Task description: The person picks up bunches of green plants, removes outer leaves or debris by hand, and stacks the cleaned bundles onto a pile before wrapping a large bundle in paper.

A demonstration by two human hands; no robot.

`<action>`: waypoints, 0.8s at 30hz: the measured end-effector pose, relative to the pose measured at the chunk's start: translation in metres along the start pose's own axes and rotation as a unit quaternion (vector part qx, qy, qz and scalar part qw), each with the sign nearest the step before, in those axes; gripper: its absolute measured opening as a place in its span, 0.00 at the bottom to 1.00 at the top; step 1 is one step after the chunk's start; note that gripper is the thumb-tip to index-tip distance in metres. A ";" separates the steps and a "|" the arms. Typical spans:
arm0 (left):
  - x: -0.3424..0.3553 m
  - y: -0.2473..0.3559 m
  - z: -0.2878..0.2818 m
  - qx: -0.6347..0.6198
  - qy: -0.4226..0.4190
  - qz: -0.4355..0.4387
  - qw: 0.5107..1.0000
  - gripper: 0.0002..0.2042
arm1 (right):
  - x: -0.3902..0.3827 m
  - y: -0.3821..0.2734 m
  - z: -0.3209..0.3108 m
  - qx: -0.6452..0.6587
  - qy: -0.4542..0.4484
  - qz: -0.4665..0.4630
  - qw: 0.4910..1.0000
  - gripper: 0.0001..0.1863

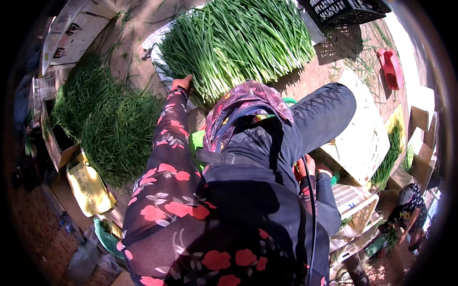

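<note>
A big heap of green chives (238, 45), with pale cut ends toward me, lies on a white sheet (164, 71) in front of me. My left hand (182, 82) reaches to the near left corner of the heap, beside the pale ends. One finger sticks out from it; the others are mostly hidden, and nothing shows in its grasp. Low beside my right thigh is my right hand (307, 166), fingers curled and partly covered by my leg and a dark cord (311, 205). What it holds, if anything, is hidden.
Loose, tangled greens (109, 119) are heaped on my left. A black crate (350, 10) and a red scoop-like object (391, 69) are at the far right. Nearer stand a white box (365, 138) and a pale slatted crate (353, 200). Another person (410, 207) crouches at lower right.
</note>
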State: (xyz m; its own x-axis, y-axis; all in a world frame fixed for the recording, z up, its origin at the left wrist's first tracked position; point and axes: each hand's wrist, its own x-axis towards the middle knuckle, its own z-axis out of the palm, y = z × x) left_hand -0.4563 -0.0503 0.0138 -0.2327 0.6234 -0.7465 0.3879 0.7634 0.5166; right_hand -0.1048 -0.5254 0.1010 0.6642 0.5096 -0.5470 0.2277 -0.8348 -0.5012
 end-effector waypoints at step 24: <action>-0.015 -0.019 0.051 0.311 0.044 0.164 0.935 0.15 | 0.008 0.012 0.009 -0.012 -0.034 0.065 0.997 0.10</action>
State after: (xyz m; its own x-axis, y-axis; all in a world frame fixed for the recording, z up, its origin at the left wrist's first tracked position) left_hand -0.4148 -0.0825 -0.0061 -0.0712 0.8394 -0.5389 0.8889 0.2985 0.3476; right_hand -0.1028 -0.5295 0.0847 0.6389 0.4099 -0.6509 0.1618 -0.8989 -0.4073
